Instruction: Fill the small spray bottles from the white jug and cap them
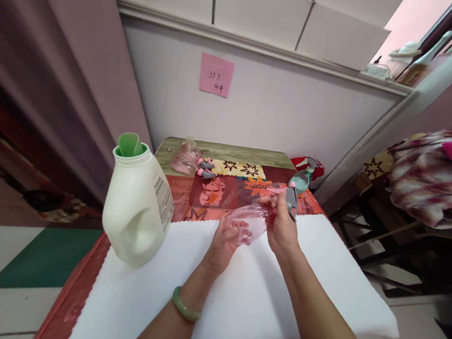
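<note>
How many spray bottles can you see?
3: a clear pink plastic spray bottle in the left hand and right hand; a second pink spray bottle lying far back; a teal spray bottle far right. Others possibly hidden.

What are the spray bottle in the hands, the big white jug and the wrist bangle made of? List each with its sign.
The pink spray bottle, gripped by left hand and right hand: clear tinted plastic, glossy; the surface behind shows through. The white jug: opaque plastic, semi-matte, moulded grip hollow. The bangle: smooth, glossy pale green; looks like jade, possibly glass.
</note>
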{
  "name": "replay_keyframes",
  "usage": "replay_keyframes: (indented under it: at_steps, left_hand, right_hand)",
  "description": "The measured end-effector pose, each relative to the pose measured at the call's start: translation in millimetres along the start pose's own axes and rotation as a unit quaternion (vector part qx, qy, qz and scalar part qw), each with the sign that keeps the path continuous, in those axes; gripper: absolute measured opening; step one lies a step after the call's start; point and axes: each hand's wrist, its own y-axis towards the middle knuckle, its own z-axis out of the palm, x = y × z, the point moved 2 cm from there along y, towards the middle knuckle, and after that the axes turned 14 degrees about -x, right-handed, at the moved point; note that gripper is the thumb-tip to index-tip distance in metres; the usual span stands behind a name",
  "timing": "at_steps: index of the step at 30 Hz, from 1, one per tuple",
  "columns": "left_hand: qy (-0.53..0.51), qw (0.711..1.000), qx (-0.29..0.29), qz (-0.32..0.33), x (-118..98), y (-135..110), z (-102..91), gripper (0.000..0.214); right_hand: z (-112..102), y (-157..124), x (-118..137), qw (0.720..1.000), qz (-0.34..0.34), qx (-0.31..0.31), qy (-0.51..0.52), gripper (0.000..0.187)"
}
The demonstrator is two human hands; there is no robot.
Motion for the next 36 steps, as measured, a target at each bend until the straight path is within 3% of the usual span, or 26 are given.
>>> replay_keyframes:
  at_steps: [3, 9, 11, 13, 16, 19, 23, 30, 36]
  left_hand:
    - [0.012, 0.999, 0.013, -0.047, 4.1, 3.5, -5.6, 0.060]
    - [0.062, 0.988, 0.051, -0.128, 12.6, 2.2, -9.4, 0.090]
    - [0.047, 0.993, 0.040, -0.098, 13.2, 1.3, -7.2, 0.089]
    - [0.019, 0.999, 0.019, -0.018, 11.6, 1.0, -4.3, 0.084]
    - [0.016, 0.995, 0.011, 0.098, 7.4, 0.4, -0.7, 0.096]
    - [0.041, 0.992, 0.021, 0.121, 4.2, -0.3, 0.3, 0.090]
    - [0.039, 0.998, 0.020, 0.051, 2.1, -1.1, -1.5, 0.069]
    - [0.025, 0.997, 0.050, -0.059, 4.7, 0.7, -2.3, 0.060]
    - [0.058, 0.981, 0.084, -0.163, 4.5, 3.5, -5.7, 0.076]
  right_hand:
    - [0.0, -2.8, -1.1, 1.000, 0.009, 0.018, -0.016, 0.056]
    - [-3.5, 0.4, -2.2, 0.999, -0.014, 0.029, -0.008, 0.052]
    - [-4.9, 2.7, -1.4, 1.000, -0.023, 0.017, -0.001, 0.054]
    - [-6.2, 4.5, -0.4, 0.999, -0.034, 0.002, 0.003, 0.057]
    - [-7.0, 5.4, 0.4, 0.999, -0.038, -0.012, -0.001, 0.060]
    - [-7.2, 5.3, 0.4, 0.999, -0.033, -0.013, -0.002, 0.061]
    - [-7.3, 5.7, 1.7, 0.999, -0.034, 0.002, -0.010, 0.058]
    - [-4.2, 6.9, 6.3, 0.998, -0.013, 0.050, -0.027, 0.060]
    - [0.3, 13.6, 28.3, 0.996, -0.032, 0.076, 0.025, 0.061]
